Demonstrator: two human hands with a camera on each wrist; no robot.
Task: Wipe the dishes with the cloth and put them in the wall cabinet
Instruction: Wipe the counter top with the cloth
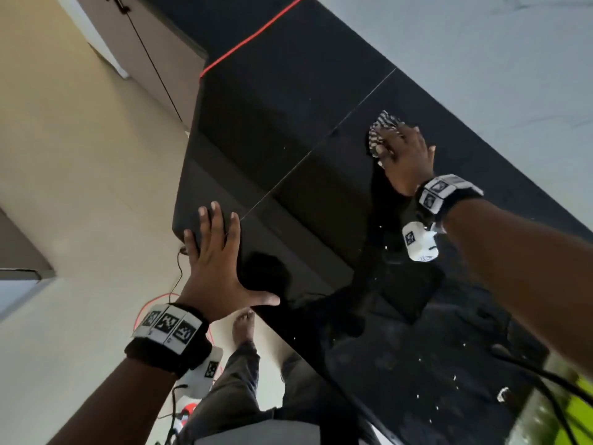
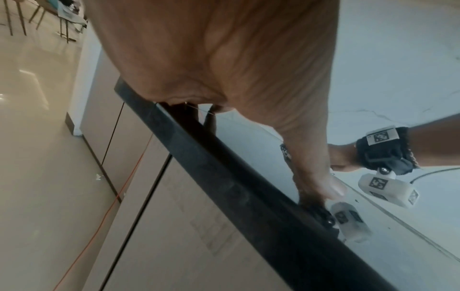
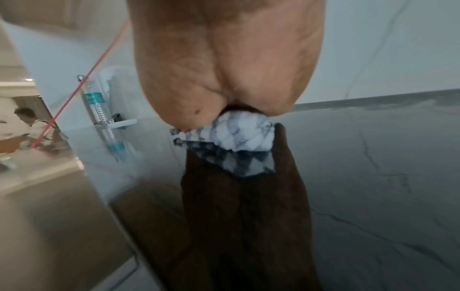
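Left grip (image 1: 211,268) spread flat on counter (image 1: 288,123) | right grip (image 1: 406,159) flat-fingered, pressing cloth (image 1: 382,126)

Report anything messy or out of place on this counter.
White specks lie scattered over the black countertop near the right forearm, like crumbs or droplets. A red cord runs along its far edge. The right hand presses the cloth on bare counter; no dishes show.

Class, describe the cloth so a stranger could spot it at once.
Start at the glossy black countertop beside the pale wall. Towards the wall, the right hand presses on the cloth. It alone is patterned: crumpled black-and-white fabric poking out beyond the hand.
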